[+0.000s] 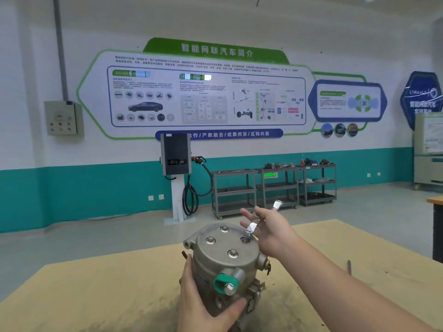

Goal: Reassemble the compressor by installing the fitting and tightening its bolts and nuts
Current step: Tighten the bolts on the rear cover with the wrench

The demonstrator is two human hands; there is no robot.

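The grey metal compressor (223,257) stands upright on the tan table (96,291). Its round top cover carries three seated bolts, and a fourth bolt (247,234) stands raised at the right rim. A green-capped port (225,282) faces me on its front. My left hand (206,300) wraps the compressor's lower body from the left. My right hand (271,232) holds a shiny metal wrench (263,218), whose lower end sits on the raised bolt while its upper end sticks up past my fingers.
A thin dark tool (349,266) lies on the table to the right. Behind the table are a charging post with a coiled cable (178,178), grey shelf carts (275,188) along the teal-and-white wall, and a desk corner (436,200) at far right.
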